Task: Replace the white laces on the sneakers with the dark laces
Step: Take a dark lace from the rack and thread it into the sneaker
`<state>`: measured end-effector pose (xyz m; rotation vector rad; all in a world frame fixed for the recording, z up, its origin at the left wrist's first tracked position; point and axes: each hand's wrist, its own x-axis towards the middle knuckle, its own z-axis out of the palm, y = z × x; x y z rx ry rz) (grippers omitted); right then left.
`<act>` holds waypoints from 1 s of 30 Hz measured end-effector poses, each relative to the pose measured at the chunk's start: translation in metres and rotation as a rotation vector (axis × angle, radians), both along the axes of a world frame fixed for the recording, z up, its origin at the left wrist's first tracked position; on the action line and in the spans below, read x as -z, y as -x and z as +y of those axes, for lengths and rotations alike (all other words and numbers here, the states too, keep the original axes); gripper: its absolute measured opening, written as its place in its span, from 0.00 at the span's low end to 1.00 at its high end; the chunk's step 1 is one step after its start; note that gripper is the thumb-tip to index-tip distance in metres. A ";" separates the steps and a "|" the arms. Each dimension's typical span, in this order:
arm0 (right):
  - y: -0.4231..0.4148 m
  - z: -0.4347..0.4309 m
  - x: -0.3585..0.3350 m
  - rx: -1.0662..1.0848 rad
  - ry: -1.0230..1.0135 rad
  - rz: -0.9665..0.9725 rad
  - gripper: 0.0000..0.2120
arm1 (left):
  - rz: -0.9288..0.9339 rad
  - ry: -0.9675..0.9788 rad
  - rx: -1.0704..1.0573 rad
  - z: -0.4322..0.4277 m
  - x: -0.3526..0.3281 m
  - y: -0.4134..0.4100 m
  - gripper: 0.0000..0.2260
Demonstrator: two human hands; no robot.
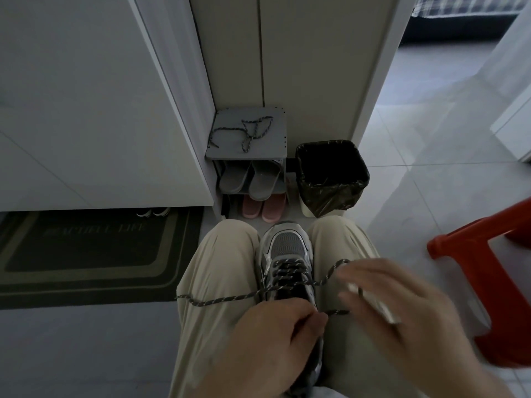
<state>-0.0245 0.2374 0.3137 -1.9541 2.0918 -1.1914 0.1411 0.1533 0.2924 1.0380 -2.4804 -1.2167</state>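
A grey and silver sneaker (287, 248) stands wedged between my knees, toe pointing away. A dark speckled lace (218, 300) is threaded through its eyelets, one end trailing left across my thigh. My left hand (275, 343) pinches the lace's other end just below the tongue. My right hand (390, 308) is motion-blurred to the right of the shoe, with a loop of the lace by its fingertips and a white strip, seemingly a white lace (373, 303), across its fingers. A second dark lace (244, 132) lies on a small grey rack.
The grey shoe rack (275, 145) holds grey slippers (250, 179); pink slippers (263, 208) sit below. A bin with a black bag (330, 176) stands beside it. A red plastic stool (494, 282) is at right, a dark doormat (86, 248) at left.
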 end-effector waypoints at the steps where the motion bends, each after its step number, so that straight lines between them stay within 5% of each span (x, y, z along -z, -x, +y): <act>1: -0.002 0.001 0.001 -0.106 -0.055 -0.027 0.14 | 0.021 -0.011 0.000 -0.001 -0.004 -0.001 0.22; 7: -0.002 0.001 0.016 -0.196 -0.131 -0.173 0.09 | 0.089 0.001 -0.039 -0.016 -0.019 -0.006 0.18; 15: 0.016 -0.014 0.059 -0.056 -0.337 -0.107 0.07 | -0.153 0.402 -0.027 -0.019 0.032 0.004 0.08; 25: 0.011 -0.029 0.067 -0.044 -0.333 0.076 0.08 | 0.018 0.367 -0.223 -0.012 0.056 0.013 0.13; 30: 0.008 -0.032 0.069 -0.042 -0.391 -0.031 0.12 | 0.049 0.343 -0.250 -0.011 0.063 0.015 0.11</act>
